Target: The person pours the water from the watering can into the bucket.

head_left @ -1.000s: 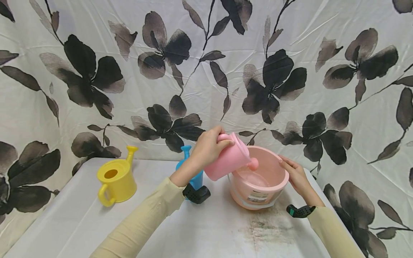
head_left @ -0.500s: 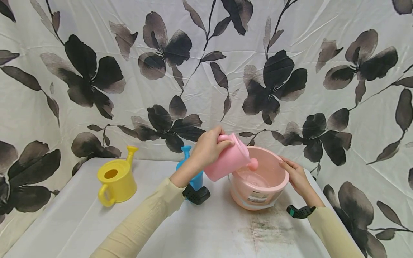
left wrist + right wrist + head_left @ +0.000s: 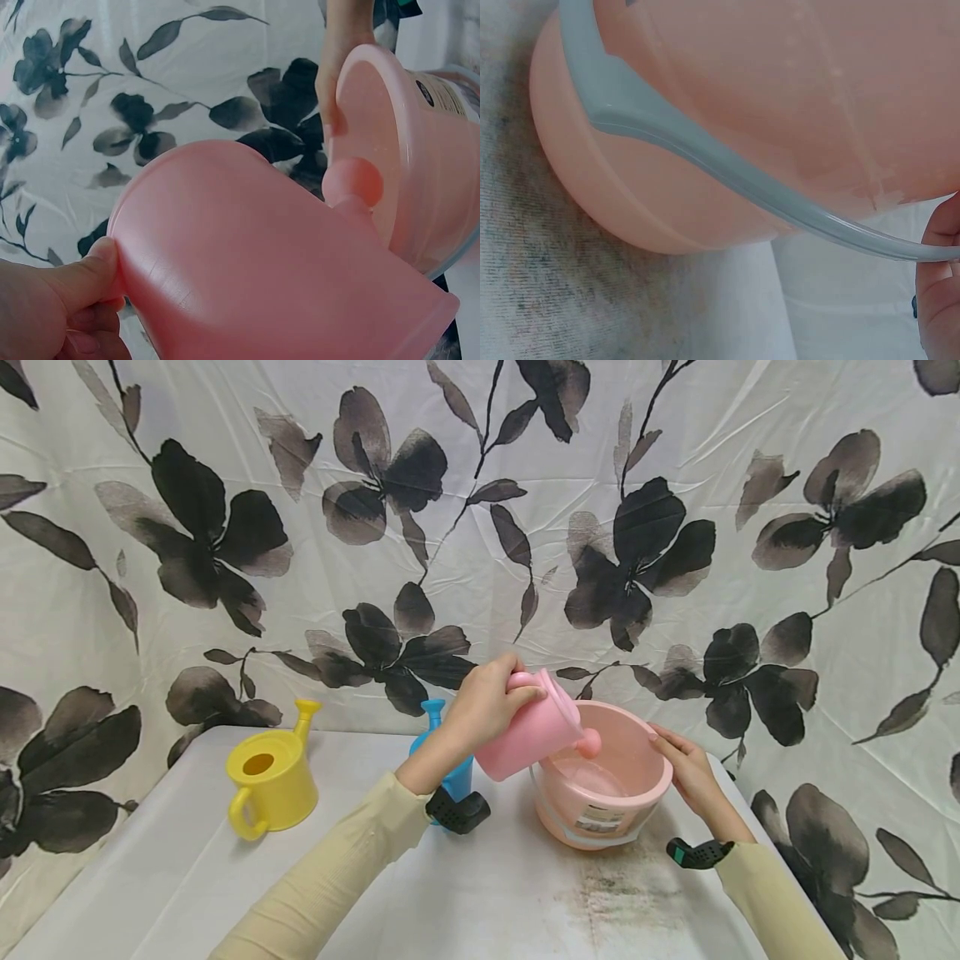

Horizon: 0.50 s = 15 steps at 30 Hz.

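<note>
My left hand grips the handle of a pink watering can, thumb resting at its top rim. The can is tilted to the right, and its round sprinkler head hangs within the mouth of a light pink bucket. In the left wrist view the can fills the middle, with the left thumb and curled fingers at its edge. On the far right side, my right hand holds the bucket's rim. The right wrist view shows the bucket wall and its grey handle, hanging down.
A yellow watering can stands at the left of the white-covered table. Behind my left forearm, a blue watering can is partly hidden. A dark stain marks the cloth before the bucket. A floral curtain hangs behind.
</note>
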### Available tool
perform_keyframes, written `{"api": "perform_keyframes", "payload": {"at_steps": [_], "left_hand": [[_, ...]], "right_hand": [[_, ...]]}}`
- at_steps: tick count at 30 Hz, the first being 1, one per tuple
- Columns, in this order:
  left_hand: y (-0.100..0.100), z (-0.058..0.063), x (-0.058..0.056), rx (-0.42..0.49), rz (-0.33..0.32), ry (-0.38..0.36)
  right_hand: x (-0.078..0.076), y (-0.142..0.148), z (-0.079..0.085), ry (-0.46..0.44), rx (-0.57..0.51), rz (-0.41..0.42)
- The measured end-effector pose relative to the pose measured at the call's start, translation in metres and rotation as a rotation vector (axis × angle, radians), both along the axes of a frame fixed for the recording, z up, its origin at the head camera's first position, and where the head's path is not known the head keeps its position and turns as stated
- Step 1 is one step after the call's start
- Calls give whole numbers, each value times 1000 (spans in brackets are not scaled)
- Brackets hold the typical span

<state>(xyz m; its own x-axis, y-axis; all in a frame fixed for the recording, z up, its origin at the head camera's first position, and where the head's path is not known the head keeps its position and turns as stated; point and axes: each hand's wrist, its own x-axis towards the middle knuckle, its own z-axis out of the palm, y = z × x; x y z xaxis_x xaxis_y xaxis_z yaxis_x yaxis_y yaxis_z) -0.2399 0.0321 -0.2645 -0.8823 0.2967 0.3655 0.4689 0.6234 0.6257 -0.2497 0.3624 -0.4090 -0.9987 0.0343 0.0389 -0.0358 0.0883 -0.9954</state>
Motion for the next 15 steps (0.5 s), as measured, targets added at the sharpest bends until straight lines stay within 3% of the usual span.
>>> {"api": "perform_keyframes", "payload": {"at_steps": [15], "left_hand": [[1,0,0,0,0,7]], "right_hand": [[-1,2,0,-8,19,5]]}}
